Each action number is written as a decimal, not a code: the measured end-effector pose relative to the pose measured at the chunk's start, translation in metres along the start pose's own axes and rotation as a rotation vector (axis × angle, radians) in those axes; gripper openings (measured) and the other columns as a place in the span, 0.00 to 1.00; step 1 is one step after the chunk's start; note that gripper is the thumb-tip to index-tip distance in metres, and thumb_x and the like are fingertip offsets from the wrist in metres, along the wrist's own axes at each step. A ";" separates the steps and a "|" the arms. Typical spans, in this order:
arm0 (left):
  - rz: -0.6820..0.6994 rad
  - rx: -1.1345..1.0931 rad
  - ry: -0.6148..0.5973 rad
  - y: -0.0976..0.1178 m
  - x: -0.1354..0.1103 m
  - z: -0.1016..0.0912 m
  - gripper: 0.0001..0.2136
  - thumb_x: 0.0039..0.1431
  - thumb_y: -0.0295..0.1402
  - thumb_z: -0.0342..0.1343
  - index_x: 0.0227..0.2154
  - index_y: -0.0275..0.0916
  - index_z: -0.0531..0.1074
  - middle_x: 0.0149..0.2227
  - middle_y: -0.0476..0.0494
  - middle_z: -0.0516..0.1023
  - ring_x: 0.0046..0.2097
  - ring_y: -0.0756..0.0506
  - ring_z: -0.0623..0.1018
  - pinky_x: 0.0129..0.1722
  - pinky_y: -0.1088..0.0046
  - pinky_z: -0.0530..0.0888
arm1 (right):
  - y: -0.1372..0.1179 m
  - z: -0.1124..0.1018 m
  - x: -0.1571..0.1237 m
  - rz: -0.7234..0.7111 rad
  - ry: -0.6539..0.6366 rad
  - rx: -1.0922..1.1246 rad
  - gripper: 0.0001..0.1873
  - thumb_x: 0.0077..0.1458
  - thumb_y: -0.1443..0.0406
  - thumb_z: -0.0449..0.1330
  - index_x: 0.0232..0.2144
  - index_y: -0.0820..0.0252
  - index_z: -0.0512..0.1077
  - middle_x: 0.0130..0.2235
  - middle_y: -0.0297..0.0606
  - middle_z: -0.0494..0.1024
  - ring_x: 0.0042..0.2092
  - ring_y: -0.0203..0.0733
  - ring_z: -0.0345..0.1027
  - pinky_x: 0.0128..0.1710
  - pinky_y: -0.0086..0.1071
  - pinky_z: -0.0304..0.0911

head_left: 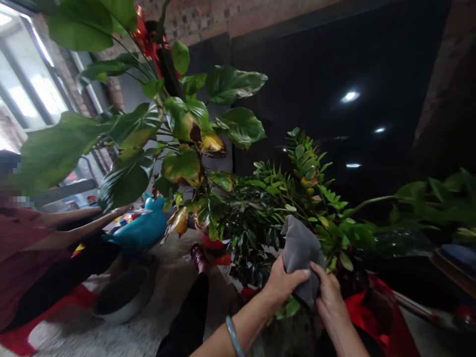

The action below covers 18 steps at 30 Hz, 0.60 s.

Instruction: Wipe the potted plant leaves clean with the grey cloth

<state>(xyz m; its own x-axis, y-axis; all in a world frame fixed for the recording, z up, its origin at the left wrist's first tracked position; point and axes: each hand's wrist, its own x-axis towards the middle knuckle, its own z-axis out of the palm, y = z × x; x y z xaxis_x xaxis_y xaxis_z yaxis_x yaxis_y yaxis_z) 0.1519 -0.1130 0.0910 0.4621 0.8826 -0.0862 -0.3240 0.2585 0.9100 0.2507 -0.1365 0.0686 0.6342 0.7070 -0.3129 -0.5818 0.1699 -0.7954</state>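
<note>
A grey cloth (303,248) is held in front of the green plants, between my two hands. My left hand (284,280), on the arm with a pale bangle (234,337), grips the cloth's left side with the thumb across its front. On the lower right edge, my right hand (330,292) pinches it with the fingers closed. Behind the cloth is a plant with many small glossy leaves (308,163); whether a leaf is inside the cloth is hidden. Dark bushy foliage (249,218) lies just left of it.
A tall large-leaved plant (182,119), some leaves browned, rises at left. Another person (22,258) sits on a red stool (48,317) beside a blue animal-shaped object (141,228) and a grey basin (122,292). Red wrapping (383,317) stands at lower right. A dark glossy panel (327,99) backs the plants.
</note>
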 end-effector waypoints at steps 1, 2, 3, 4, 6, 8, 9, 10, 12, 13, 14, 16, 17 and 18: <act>0.021 0.002 0.013 -0.003 0.001 0.001 0.27 0.30 0.30 0.70 0.41 0.36 0.72 0.35 0.47 0.79 0.38 0.45 0.75 0.42 0.72 0.71 | 0.001 0.001 0.000 -0.002 -0.005 0.005 0.19 0.19 0.61 0.69 0.21 0.56 0.72 0.22 0.33 0.78 0.27 0.49 0.73 0.26 0.39 0.69; 0.038 0.003 0.030 -0.005 0.003 0.002 0.26 0.31 0.28 0.69 0.40 0.37 0.73 0.34 0.48 0.79 0.38 0.45 0.74 0.41 0.72 0.71 | 0.002 0.002 0.000 -0.002 -0.014 0.007 0.19 0.19 0.61 0.69 0.22 0.57 0.72 0.22 0.33 0.78 0.26 0.49 0.73 0.26 0.39 0.69; 0.044 0.007 0.052 -0.006 0.005 0.001 0.24 0.31 0.26 0.68 0.38 0.37 0.73 0.33 0.49 0.79 0.38 0.45 0.74 0.41 0.72 0.71 | 0.002 0.003 0.000 0.000 -0.026 0.006 0.20 0.19 0.61 0.70 0.22 0.58 0.73 0.22 0.34 0.78 0.26 0.49 0.73 0.25 0.39 0.68; 0.043 0.015 0.075 -0.004 0.007 0.000 0.23 0.31 0.24 0.66 0.37 0.36 0.74 0.32 0.50 0.78 0.37 0.46 0.74 0.40 0.72 0.71 | 0.002 0.003 -0.001 0.004 -0.036 0.003 0.20 0.19 0.61 0.70 0.23 0.58 0.73 0.22 0.34 0.78 0.25 0.48 0.72 0.24 0.38 0.67; 0.043 0.047 0.119 0.008 0.012 -0.003 0.19 0.28 0.20 0.63 0.31 0.36 0.74 0.27 0.52 0.76 0.34 0.46 0.73 0.38 0.72 0.71 | -0.001 0.000 -0.001 0.014 -0.062 0.010 0.19 0.21 0.59 0.70 0.22 0.58 0.71 0.20 0.32 0.75 0.21 0.43 0.67 0.18 0.34 0.61; 0.075 0.073 0.134 0.031 0.017 -0.006 0.17 0.26 0.19 0.61 0.26 0.35 0.74 0.23 0.55 0.73 0.31 0.48 0.71 0.36 0.73 0.70 | -0.005 -0.004 -0.001 0.040 -0.102 0.056 0.19 0.25 0.55 0.70 0.20 0.56 0.68 0.17 0.30 0.72 0.16 0.35 0.58 0.14 0.29 0.52; 0.103 0.072 0.123 0.046 0.021 -0.007 0.16 0.25 0.19 0.61 0.25 0.35 0.75 0.23 0.55 0.73 0.31 0.48 0.70 0.36 0.73 0.70 | -0.008 -0.006 -0.001 0.052 -0.121 0.081 0.20 0.26 0.54 0.69 0.20 0.56 0.67 0.17 0.30 0.72 0.15 0.32 0.54 0.12 0.28 0.48; 0.131 0.056 0.099 0.061 0.024 -0.007 0.17 0.25 0.19 0.62 0.26 0.35 0.75 0.24 0.55 0.74 0.31 0.48 0.71 0.37 0.73 0.70 | -0.010 -0.008 0.000 0.059 -0.139 0.098 0.20 0.27 0.53 0.69 0.20 0.56 0.66 0.18 0.31 0.72 0.14 0.30 0.51 0.12 0.27 0.46; 0.156 -0.006 0.058 0.085 0.032 -0.007 0.17 0.26 0.21 0.63 0.27 0.36 0.75 0.26 0.53 0.77 0.32 0.47 0.73 0.38 0.71 0.71 | -0.012 -0.010 0.002 0.064 -0.155 0.100 0.20 0.27 0.54 0.69 0.21 0.56 0.66 0.20 0.34 0.75 0.15 0.29 0.50 0.12 0.26 0.45; 0.130 -0.036 0.079 0.091 0.035 -0.008 0.17 0.27 0.21 0.62 0.27 0.36 0.75 0.26 0.52 0.77 0.32 0.47 0.74 0.38 0.70 0.72 | -0.012 -0.010 0.003 0.064 -0.151 0.088 0.19 0.28 0.55 0.69 0.21 0.56 0.66 0.21 0.35 0.75 0.15 0.29 0.50 0.12 0.26 0.45; 0.078 -0.054 0.127 0.092 0.036 -0.010 0.16 0.28 0.20 0.62 0.27 0.36 0.74 0.26 0.52 0.77 0.31 0.47 0.74 0.38 0.69 0.72 | -0.011 -0.010 0.004 0.069 -0.146 0.079 0.19 0.28 0.56 0.68 0.21 0.56 0.66 0.20 0.34 0.74 0.15 0.29 0.50 0.12 0.26 0.45; -0.065 -0.052 0.258 0.081 0.033 -0.018 0.12 0.31 0.19 0.59 0.24 0.36 0.72 0.22 0.51 0.75 0.28 0.48 0.74 0.35 0.69 0.72 | -0.007 -0.010 0.007 0.090 -0.128 0.067 0.18 0.28 0.57 0.68 0.20 0.56 0.64 0.19 0.33 0.73 0.15 0.29 0.50 0.12 0.26 0.44; -0.139 -0.034 0.311 0.070 0.027 -0.024 0.10 0.31 0.19 0.57 0.22 0.36 0.71 0.20 0.51 0.74 0.26 0.48 0.73 0.34 0.68 0.72 | -0.005 -0.011 0.008 0.082 -0.135 0.060 0.18 0.29 0.58 0.68 0.20 0.56 0.64 0.19 0.33 0.73 0.15 0.29 0.50 0.12 0.26 0.44; -0.201 -0.016 0.332 0.059 0.020 -0.030 0.09 0.31 0.19 0.56 0.21 0.35 0.70 0.18 0.49 0.73 0.24 0.47 0.73 0.32 0.67 0.72 | -0.003 -0.013 0.010 0.057 -0.156 0.052 0.18 0.30 0.58 0.68 0.20 0.56 0.64 0.19 0.33 0.73 0.15 0.29 0.50 0.12 0.26 0.44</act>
<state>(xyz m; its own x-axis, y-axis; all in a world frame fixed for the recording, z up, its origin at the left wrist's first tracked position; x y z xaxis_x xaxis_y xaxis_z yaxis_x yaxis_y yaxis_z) 0.1167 -0.0684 0.1312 0.2263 0.8923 -0.3907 -0.2684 0.4427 0.8556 0.2651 -0.1387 0.0608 0.5151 0.8136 -0.2697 -0.6429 0.1586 -0.7494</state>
